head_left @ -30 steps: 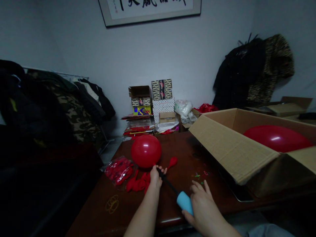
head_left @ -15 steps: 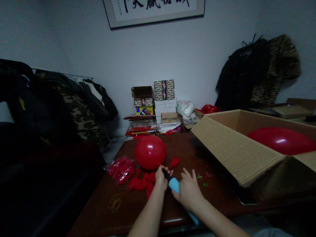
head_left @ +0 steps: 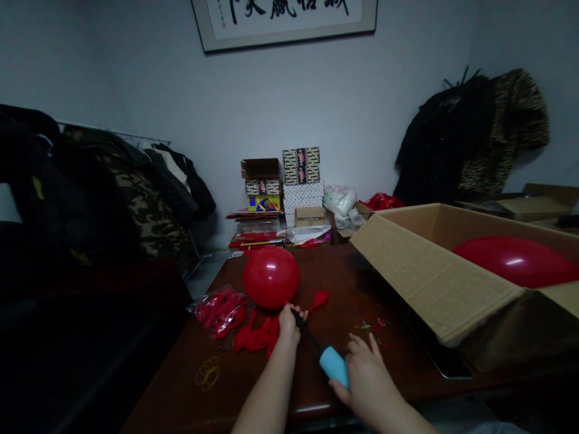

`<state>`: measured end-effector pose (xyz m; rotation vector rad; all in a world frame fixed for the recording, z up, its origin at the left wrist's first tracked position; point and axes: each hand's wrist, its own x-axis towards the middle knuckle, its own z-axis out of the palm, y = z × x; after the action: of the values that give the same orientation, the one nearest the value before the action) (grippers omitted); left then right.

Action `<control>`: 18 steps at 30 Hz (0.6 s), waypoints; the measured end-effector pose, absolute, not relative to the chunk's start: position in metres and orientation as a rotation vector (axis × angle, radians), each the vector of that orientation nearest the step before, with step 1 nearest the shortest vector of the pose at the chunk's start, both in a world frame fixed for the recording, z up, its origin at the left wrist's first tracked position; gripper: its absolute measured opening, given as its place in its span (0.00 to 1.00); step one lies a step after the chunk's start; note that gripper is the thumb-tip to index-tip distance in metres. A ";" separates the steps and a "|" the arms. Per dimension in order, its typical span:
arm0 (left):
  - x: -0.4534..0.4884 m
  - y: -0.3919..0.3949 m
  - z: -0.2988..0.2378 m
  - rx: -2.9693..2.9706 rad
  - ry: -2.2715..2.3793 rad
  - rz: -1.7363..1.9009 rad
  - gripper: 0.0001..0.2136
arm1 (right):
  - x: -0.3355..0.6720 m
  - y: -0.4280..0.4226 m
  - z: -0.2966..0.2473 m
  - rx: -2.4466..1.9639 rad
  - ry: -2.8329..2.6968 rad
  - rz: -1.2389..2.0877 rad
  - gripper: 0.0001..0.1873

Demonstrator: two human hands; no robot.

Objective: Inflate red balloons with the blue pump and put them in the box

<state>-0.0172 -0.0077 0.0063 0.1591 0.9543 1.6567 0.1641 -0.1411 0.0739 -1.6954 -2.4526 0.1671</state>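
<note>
A round, inflated red balloon (head_left: 271,277) sits at the black nozzle end of a light blue hand balloon pump (head_left: 333,365). My left hand (head_left: 290,322) is closed around that nozzle end, at the balloon's neck. With thumb and palm my right hand (head_left: 364,374) grips the blue body, some of its fingers stretched out. A black rod shows between the nozzle and the blue part. Flat red balloons (head_left: 256,337) lie beside my left wrist, and a single limp balloon (head_left: 321,298) rests beyond my left hand.
Left on the table (head_left: 181,407) are a clear bag of red balloons (head_left: 221,312) and yellow rubber bands (head_left: 208,374). Small coloured bits (head_left: 380,322) lie to the right. An open cardboard box (head_left: 434,277) holds a large red balloon (head_left: 515,260); a dark phone-like slab (head_left: 447,361) lies beside it.
My right hand has drawn the blue pump body back toward me and down, exposing the black rod. My left hand and the balloon have shifted slightly left.
</note>
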 end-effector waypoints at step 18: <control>-0.024 -0.009 0.012 0.155 0.909 1.647 0.09 | 0.175 -0.155 0.095 -1.682 -2.412 0.213 0.24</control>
<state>-0.0240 -0.0095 0.0122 0.1554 0.9095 1.6471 0.1745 -0.1548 0.0947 -1.6821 -2.4125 0.2126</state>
